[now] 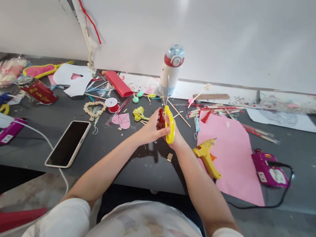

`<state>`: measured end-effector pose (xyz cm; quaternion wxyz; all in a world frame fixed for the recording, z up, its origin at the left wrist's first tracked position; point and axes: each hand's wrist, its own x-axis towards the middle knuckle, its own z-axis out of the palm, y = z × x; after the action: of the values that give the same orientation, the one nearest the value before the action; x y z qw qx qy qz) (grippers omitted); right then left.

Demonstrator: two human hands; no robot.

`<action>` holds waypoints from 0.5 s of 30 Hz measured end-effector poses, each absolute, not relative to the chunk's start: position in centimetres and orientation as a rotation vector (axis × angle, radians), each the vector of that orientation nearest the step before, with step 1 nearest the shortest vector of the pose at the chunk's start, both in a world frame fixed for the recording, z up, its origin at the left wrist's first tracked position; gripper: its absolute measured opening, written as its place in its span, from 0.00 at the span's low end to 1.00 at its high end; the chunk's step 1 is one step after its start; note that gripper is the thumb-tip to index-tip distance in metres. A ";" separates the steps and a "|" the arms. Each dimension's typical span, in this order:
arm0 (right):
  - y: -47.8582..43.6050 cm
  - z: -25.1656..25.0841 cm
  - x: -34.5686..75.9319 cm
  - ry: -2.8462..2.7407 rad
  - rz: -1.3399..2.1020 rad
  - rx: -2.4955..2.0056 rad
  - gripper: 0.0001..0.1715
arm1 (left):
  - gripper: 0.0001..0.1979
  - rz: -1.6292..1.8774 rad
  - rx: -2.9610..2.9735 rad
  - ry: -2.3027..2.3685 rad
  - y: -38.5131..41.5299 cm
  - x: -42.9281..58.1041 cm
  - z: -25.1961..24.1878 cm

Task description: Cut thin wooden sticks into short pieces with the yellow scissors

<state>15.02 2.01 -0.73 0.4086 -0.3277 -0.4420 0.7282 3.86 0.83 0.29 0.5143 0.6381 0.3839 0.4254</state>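
Note:
My left hand (154,129) is closed, fingers curled round a small dark red piece (161,116) whose kind I cannot make out. Its thumb lies against the yellow handle of the scissors (170,127). Mostly behind that handle, my right hand (176,137) is closed on the scissors, with the blades pointing up and away from me. Both hands meet above the dark table, in front of a white drinking bottle (169,72) with a red band. A small piece of ridged cardboard (169,157) lies below my right hand.
Pink paper (236,162) and a yellow glue gun (206,157) lie to the right, near a purple power strip (268,170). Leftward are a phone (68,144), a heart-shaped ring (94,110), a ribbon spool (111,104) and a red can (37,90). Thin sticks are scattered behind.

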 end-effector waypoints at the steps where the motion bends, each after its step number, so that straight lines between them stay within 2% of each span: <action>1: 2.1 -1.1 15.0 -1.113 1.793 -0.793 0.21 | 0.51 1.020 1.510 0.932 0.7 4.1 0.2; 5: 2.1 -1.9 14.9 -1.150 1.708 -0.827 0.20 | 0.56 1.015 1.459 0.984 0.5 4.3 -0.4; 15: 1.7 -0.5 15.1 -1.105 1.772 -0.791 0.19 | 0.52 1.082 1.444 0.914 0.9 4.4 -1.5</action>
<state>15.10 1.67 -0.51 0.4388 -0.3181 -0.4448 0.7130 4.40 0.86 -1.46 0.5307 0.6050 0.3830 0.4535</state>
